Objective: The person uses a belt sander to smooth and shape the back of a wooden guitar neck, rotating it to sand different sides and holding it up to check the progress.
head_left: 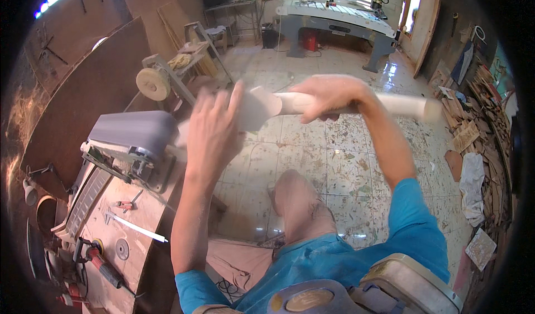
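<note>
A long pale wooden piece [296,103] spans the space in front of me, roughly level, its right end smeared by motion. Its left part is broad and flat; the right part is a narrower rounded bar. My right hand [334,96] wraps round the bar. My left hand [214,127] lies over the broad part, fingers stretched along it and thumb hidden; the hand is a little blurred. Just left of that hand stands a belt sander [131,133] with a grey belt. The wood's left end is close to the belt, mostly hidden, so contact cannot be made out.
On the workbench [142,213] at left lie a caliper [136,225], a small red-handled tool [127,204], a metal disc [122,249] and a red power tool [103,264]. Wood offcuts [485,146] pile up at right. A large CNC machine [340,24] stands at the back.
</note>
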`<state>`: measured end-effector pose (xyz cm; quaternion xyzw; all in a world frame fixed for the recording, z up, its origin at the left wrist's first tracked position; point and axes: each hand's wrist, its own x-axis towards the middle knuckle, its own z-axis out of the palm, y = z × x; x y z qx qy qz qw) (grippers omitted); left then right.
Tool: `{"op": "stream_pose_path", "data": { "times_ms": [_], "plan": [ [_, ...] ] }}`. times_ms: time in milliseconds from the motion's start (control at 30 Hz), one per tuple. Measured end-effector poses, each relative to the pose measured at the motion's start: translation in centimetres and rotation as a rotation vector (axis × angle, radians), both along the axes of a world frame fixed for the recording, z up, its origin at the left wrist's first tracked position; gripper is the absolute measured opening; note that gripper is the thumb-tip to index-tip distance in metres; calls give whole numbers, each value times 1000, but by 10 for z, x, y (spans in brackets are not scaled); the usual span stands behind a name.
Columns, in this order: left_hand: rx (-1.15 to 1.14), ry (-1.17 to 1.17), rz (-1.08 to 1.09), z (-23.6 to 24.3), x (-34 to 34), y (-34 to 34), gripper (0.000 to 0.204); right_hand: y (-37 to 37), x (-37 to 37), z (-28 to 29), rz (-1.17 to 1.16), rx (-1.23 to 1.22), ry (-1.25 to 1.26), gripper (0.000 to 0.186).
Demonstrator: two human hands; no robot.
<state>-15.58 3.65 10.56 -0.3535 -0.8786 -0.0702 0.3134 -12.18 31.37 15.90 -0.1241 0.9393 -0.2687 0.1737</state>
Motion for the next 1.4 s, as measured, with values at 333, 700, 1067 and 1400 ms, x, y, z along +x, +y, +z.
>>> {"op": "stream_pose_path", "data": {
  "times_ms": [333,700,1067,1400],
  "plan": [
    [744,-272,109,-110,34,-21,54,-61,8,26,-71,-300,1630,41],
    [1248,-348,146,-132,45,-37,58,-203,-111,22,380,-1461,511,81],
    [1467,-487,-57,-143,14,-65,58,-283,-120,35,210,-1260,503,73],
    [1556,-582,-95,-148,3,-75,57,-320,-139,31,156,-1164,440,68]
  ]
}}
